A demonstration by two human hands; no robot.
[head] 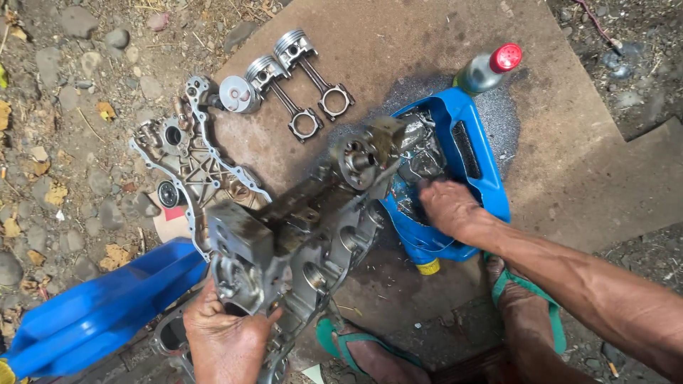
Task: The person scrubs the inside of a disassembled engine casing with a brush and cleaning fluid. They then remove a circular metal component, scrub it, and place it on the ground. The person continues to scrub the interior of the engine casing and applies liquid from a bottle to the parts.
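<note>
A grimy metal engine block (299, 235) with a crankshaft end (359, 160) lies tilted on a brown board (398, 50). My left hand (224, 334) grips the block's near end. My right hand (448, 206) reaches into a cut-open blue jerrycan (484, 178) that holds dark oily liquid; its fingers are down inside, and what they touch is hidden. The can sits just right of the block.
Three pistons with connecting rods (299, 78) lie at the board's far side beside a metal timing cover (188, 160). A grey bottle with a red cap (491, 67) stands behind the can. Another blue container (99, 306) lies at left. Feet in green sandals (526, 306) rest below; stony ground surrounds.
</note>
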